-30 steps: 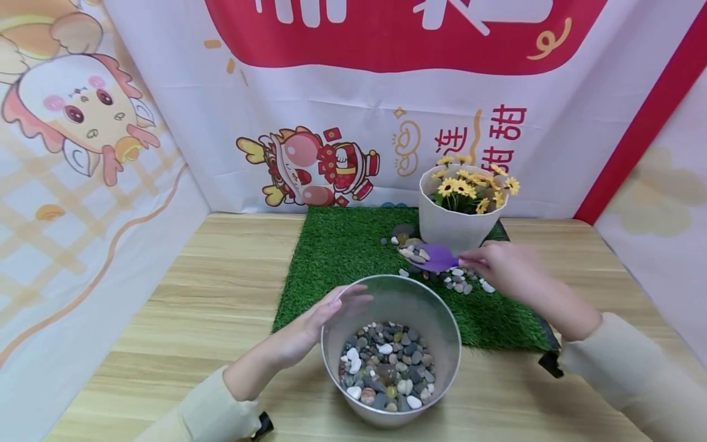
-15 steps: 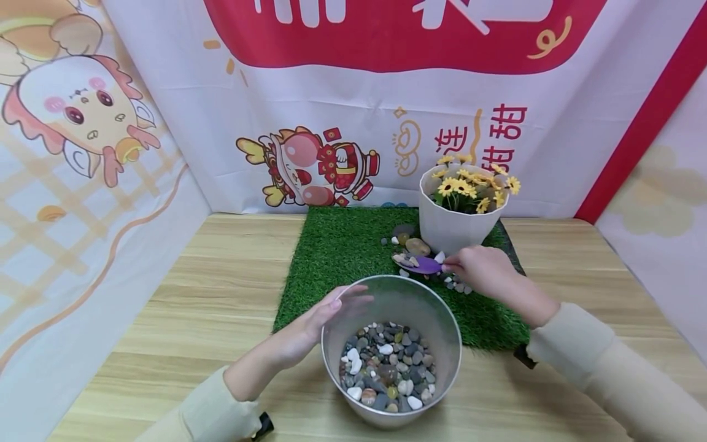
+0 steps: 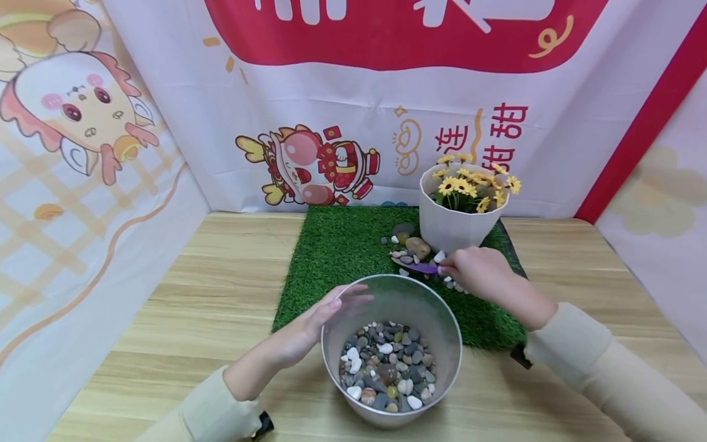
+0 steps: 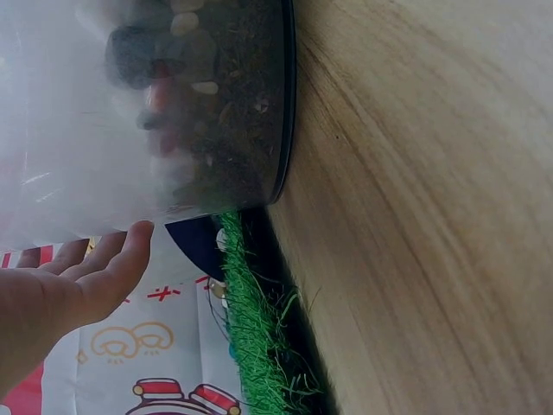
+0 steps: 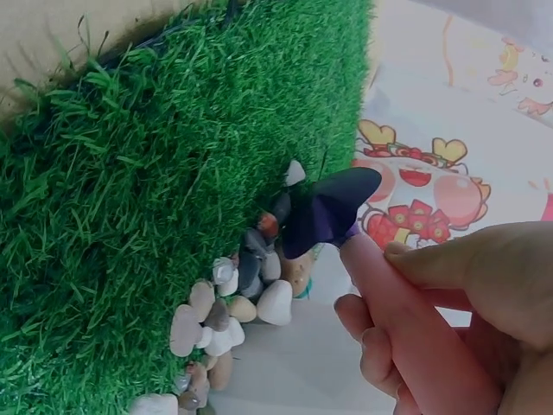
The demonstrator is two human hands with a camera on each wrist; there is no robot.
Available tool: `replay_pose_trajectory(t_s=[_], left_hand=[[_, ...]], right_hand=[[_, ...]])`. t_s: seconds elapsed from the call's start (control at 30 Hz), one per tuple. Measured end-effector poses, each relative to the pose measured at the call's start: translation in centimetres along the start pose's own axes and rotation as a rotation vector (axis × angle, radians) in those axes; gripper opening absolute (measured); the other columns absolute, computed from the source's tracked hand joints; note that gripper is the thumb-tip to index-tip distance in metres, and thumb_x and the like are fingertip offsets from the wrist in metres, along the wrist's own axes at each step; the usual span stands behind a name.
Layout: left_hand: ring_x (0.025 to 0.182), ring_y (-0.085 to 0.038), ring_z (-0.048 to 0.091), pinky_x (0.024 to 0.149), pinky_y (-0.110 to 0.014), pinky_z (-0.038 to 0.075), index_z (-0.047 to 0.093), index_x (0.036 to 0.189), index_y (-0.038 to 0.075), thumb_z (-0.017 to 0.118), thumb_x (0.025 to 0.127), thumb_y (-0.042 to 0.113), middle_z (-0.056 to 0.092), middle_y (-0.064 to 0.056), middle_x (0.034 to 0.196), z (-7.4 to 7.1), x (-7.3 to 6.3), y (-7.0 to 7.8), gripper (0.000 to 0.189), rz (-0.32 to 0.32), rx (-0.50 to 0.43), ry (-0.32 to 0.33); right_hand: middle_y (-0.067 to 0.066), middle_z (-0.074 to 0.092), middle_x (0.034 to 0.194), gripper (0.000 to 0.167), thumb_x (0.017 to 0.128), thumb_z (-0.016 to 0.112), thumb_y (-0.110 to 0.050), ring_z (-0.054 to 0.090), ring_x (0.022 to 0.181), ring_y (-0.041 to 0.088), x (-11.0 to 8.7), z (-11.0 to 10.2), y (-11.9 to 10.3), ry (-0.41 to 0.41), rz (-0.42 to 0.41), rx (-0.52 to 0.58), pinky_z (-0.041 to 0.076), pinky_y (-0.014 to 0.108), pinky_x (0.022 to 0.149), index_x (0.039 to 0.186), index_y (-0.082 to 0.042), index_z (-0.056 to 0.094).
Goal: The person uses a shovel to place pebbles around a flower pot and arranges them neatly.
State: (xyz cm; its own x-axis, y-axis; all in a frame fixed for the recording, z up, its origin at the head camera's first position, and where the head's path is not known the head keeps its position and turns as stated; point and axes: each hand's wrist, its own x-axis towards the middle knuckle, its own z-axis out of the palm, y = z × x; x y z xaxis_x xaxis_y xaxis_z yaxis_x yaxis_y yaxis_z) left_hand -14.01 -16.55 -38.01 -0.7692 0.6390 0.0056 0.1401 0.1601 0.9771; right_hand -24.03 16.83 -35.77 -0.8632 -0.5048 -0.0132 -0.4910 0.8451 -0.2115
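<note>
table [image 3: 237, 276] bears a bucket [image 3: 386, 298] of pebbles [image 3: 389, 372], the left hand [image 3: 306, 325] straight-fingered against it, while by the pot [image 3: 450, 227] on the mat [image 3: 342, 252] the right hand [image 3: 479, 270], fingers curled round the trowel [image 3: 424, 268], has lowered it beside loose stones [image 3: 418, 247], so its load [image 3: 406, 260] seems nearly placed.

The hand trowel [image 3: 424, 269] looks smooth plastic, the bucket [image 3: 405, 301] at its seven o'clock glossy translucent plastic, the pebbles [image 3: 386, 368] smooth stone, the artificial turf [image 3: 342, 252] bristly, the tabletop [image 3: 193, 301] satiny wood.
</note>
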Motion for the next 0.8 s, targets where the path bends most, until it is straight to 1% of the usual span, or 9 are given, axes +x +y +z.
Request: replay_pose_trajectory(t_s=[0.13,0.27,0.4,0.5,0.57,0.67,0.7,0.8], left_hand=[[0.148,-0.029,0.034,0.121,-0.055,0.020,0.025,0.162,0.013,0.018,0.112,0.040,0.038,-0.009,0.162,0.0,0.0,0.1,0.057,-0.005,0.000,0.003],[0.149,-0.030,0.034,0.121,-0.056,0.020,0.024,0.162,0.012,0.018,0.112,0.039,0.037,-0.010,0.162,0.0,0.0,0.1,0.057,-0.002,-0.001,-0.002],[0.149,-0.032,0.033,0.121,-0.057,0.020,0.024,0.162,0.010,0.017,0.112,0.039,0.037,-0.013,0.162,0.0,0.0,0.0,0.058,0.007,0.004,-0.004],[0.149,-0.033,0.033,0.121,-0.057,0.020,0.024,0.161,0.009,0.017,0.112,0.039,0.036,-0.014,0.162,0.0,0.0,0.0,0.058,0.010,0.006,-0.005],[0.149,-0.033,0.033,0.121,-0.057,0.020,0.024,0.161,0.009,0.017,0.112,0.038,0.036,-0.014,0.162,0.1,0.0,0.0,0.058,0.008,0.005,-0.004],[0.149,-0.033,0.033,0.121,-0.056,0.021,0.024,0.161,0.010,0.018,0.112,0.038,0.036,-0.013,0.162,0.0,0.0,0.0,0.057,0.003,0.003,-0.004],[0.149,-0.033,0.033,0.121,-0.056,0.021,0.024,0.161,0.010,0.018,0.112,0.038,0.037,-0.013,0.162,0.0,0.0,0.0,0.057,0.003,0.002,-0.004],[0.148,-0.033,0.034,0.121,-0.056,0.022,0.024,0.161,0.010,0.018,0.112,0.039,0.037,-0.013,0.162,0.0,0.0,0.1,0.058,0.003,0.002,-0.002]], right_hand=[[-0.005,0.068,0.072,0.020,0.101,0.067,-0.019,0.050,0.055,0.010,-0.3,-0.4,-0.3,-0.010,0.004,0.004,0.040,0.028,0.049,0.108,-0.008,0.080],[-0.005,0.069,0.075,0.022,0.102,0.065,-0.019,0.049,0.053,0.010,-0.7,-0.8,-0.4,-0.038,0.007,0.035,0.038,0.028,0.049,0.114,-0.007,0.079],[-0.007,0.063,0.068,0.025,0.103,0.063,-0.020,0.045,0.051,0.010,-1.2,-1.3,-0.2,-0.064,0.014,0.057,0.035,0.028,0.047,0.119,-0.008,0.078],[-0.009,0.060,0.065,0.026,0.103,0.064,-0.022,0.044,0.051,0.010,-1.6,-1.5,-0.1,-0.062,0.010,0.059,0.033,0.028,0.046,0.120,-0.010,0.078],[-0.010,0.061,0.067,0.024,0.102,0.065,-0.022,0.045,0.052,0.010,-1.8,-1.7,0.1,-0.049,0.000,0.058,0.034,0.028,0.047,0.118,-0.010,0.079],[-0.006,0.069,0.076,0.023,0.101,0.067,-0.021,0.048,0.055,0.009,-2.3,-2.2,0.3,-0.021,-0.017,0.058,0.036,0.028,0.049,0.115,-0.008,0.079],[-0.004,0.071,0.079,0.022,0.100,0.068,-0.020,0.049,0.056,0.009,-2.5,-2.4,0.4,-0.003,-0.026,0.054,0.037,0.028,0.049,0.114,-0.007,0.080],[-0.002,0.072,0.079,0.022,0.099,0.070,-0.020,0.049,0.056,0.009,-3.2,-3.1,0.3,0.080,-0.055,0.032,0.037,0.029,0.049,0.112,-0.006,0.080]])
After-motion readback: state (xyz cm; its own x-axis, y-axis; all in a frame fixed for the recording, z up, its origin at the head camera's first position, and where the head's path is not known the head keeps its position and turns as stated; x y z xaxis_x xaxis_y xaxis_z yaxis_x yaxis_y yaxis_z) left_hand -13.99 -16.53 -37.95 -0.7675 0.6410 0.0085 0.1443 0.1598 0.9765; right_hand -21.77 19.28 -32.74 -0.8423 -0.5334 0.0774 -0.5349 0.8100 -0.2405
